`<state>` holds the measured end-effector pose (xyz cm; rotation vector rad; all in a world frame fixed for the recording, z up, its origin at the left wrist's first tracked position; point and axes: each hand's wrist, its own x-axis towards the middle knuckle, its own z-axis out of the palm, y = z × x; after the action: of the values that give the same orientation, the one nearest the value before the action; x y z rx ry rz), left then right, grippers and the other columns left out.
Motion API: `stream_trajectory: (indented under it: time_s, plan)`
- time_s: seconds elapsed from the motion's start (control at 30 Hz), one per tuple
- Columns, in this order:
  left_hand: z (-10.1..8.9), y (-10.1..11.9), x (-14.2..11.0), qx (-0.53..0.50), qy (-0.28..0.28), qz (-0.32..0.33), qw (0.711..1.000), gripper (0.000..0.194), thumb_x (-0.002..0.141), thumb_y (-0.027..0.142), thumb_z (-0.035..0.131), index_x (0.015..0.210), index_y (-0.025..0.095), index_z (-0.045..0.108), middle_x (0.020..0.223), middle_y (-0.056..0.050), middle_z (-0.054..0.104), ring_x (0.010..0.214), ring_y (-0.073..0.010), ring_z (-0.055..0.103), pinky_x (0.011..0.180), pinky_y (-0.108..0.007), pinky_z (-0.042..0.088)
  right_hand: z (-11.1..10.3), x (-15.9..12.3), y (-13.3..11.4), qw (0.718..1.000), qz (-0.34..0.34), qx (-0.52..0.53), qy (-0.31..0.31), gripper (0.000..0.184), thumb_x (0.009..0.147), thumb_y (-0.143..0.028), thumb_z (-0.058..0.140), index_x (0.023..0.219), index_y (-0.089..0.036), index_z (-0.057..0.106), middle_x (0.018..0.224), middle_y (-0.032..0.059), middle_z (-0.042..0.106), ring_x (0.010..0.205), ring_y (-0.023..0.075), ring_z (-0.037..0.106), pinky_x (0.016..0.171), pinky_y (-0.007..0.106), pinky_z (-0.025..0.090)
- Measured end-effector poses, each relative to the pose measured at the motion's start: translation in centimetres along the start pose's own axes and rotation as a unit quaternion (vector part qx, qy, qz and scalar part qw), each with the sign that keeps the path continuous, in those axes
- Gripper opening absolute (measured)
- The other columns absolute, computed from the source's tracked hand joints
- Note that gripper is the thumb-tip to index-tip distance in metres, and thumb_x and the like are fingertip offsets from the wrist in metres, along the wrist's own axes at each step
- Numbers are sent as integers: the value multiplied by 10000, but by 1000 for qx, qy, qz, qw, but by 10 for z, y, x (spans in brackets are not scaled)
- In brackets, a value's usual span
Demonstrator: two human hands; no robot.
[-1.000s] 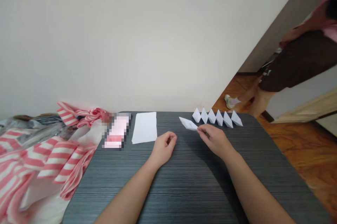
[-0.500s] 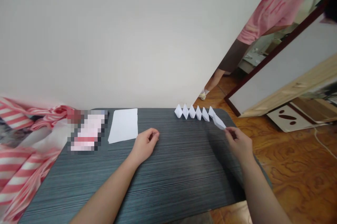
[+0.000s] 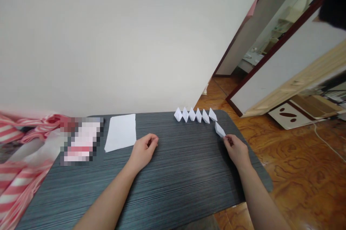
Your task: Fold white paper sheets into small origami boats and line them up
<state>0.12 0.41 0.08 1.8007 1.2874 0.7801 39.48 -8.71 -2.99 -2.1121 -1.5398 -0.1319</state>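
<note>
My right hand pinches one end of a white folded paper boat at the right side of the dark table. Just beyond it, several similar folded paper boats stand in a row along the far edge, apart from the held one. My left hand rests on the table with its fingers curled closed, and nothing shows in them. Beside its knuckles lies a stack of white paper sheets, its near right corner close to the hand.
A pixelated pink and white item lies at the table's far left. Red-and-white striped cloth hangs beside the left edge. A pale wall rises behind the table. To the right are a wooden floor and a white box.
My right hand has lowered the paper boat towards the table, drawing it slightly away from the row. My left hand stays curled. The person in the doorway has almost left view.
</note>
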Motion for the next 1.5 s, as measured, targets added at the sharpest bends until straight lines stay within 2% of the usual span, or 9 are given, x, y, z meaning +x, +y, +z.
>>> stream_trajectory:
  time_s: [0.43,0.63,0.8,0.9,1.0,1.1,1.2,1.37,1.5]
  plan:
    - [-1,1,1,8,1,3,1000,245,841,359,417,761,191,577,669,9,610,621,-145,544,588,-241,382,3,-3,3,1000,14,-3,-20,350,798,-497,500,937,-189,592,751,58,643,622,203,597,566,295,441]
    - [-1,1,0,7,-1,8,1000,240,845,350,414,774,189,576,671,7,605,617,-144,536,580,-240,377,3,-4,1,1000,14,-11,-4,389,785,-525,500,937,-172,557,650,40,610,548,192,573,530,286,422]
    - [0,-5,0,-6,4,14,1000,235,855,355,419,792,188,572,679,10,595,627,-140,534,586,-240,384,-10,-10,-8,998,15,-44,41,335,810,-472,485,924,-163,545,616,25,594,528,180,566,525,272,412]
    - [2,-8,-2,-14,18,21,1000,221,859,350,424,838,189,574,699,5,598,643,-141,541,595,-242,394,-19,-10,-27,999,-45,-26,6,287,826,-420,485,933,-162,551,697,49,629,615,193,604,583,279,435]
    - [2,-8,-5,-20,39,31,999,206,865,328,421,895,186,567,723,-7,602,652,-143,546,599,-244,406,-22,-7,-62,985,-135,1,-108,232,857,-370,460,940,-180,564,764,51,647,667,187,614,622,279,444]
    - [-2,-7,-6,2,73,55,996,195,871,285,413,946,180,560,774,-25,610,672,-145,551,622,-255,421,-13,-3,-106,951,-227,38,-207,208,883,-316,425,962,-194,573,836,51,659,754,187,625,680,281,453]
    - [-11,-8,-5,83,146,92,982,176,860,238,426,947,169,563,848,-58,613,782,-178,555,731,-307,432,5,0,-147,910,-307,66,-270,218,894,-290,414,1014,-200,574,931,59,662,843,197,623,751,296,449]
    - [-32,-13,-1,215,240,93,942,195,850,196,429,984,166,567,1007,-100,595,1024,-241,492,925,-406,367,31,11,-193,878,-359,75,-307,208,900,-293,417,992,-209,584,899,52,667,827,203,625,750,302,442]
    - [-42,-21,1,289,266,35,919,281,852,231,430,1097,160,546,1174,-125,547,1204,-291,374,1007,-469,285,46,18,-205,891,-338,78,-292,211,893,-294,426,1007,-205,579,870,48,667,797,198,625,719,293,440]
